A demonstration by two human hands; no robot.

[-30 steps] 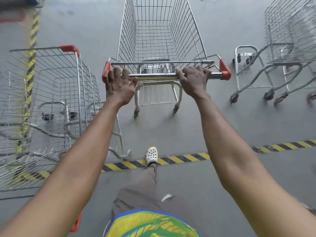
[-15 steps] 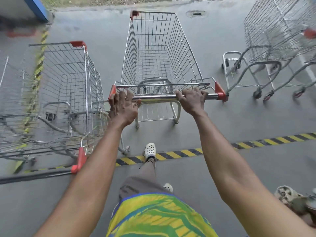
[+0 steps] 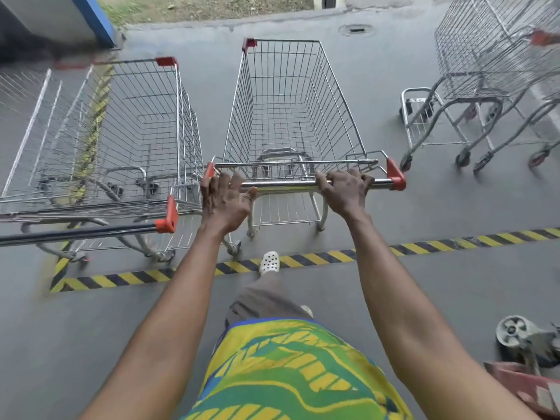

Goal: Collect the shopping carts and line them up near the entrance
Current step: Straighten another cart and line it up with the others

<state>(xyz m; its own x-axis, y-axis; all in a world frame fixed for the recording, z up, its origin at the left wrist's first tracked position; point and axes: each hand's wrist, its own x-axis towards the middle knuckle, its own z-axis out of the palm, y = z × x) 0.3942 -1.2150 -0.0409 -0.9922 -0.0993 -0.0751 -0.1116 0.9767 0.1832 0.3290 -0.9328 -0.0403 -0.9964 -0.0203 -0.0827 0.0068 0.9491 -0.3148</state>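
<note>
A wire shopping cart (image 3: 291, 101) with red corner caps stands straight ahead of me, past the striped floor line. My right hand (image 3: 345, 192) is wrapped around its chrome handle (image 3: 285, 184) near the right end. My left hand (image 3: 225, 198) rests on the left end of the handle, fingers draped loosely over the bar and thumb out. A second empty cart (image 3: 130, 131) is parked close on the left, parallel to mine, its dark handle (image 3: 91, 233) pointing toward me. Two nested carts (image 3: 491, 56) stand apart at the right.
A yellow-black hazard stripe (image 3: 318, 259) crosses the grey concrete floor under my white shoe (image 3: 269, 262) and turns a corner at the left. A blue-edged pillar (image 3: 94, 19) is at far left, a drain cover (image 3: 357, 29) far ahead, a caster wheel (image 3: 513, 331) at bottom right.
The cart in my hands has rolled forward and now sits level with the left cart. My view has lifted, so the cart's front end and the left cart's handle show.
</note>
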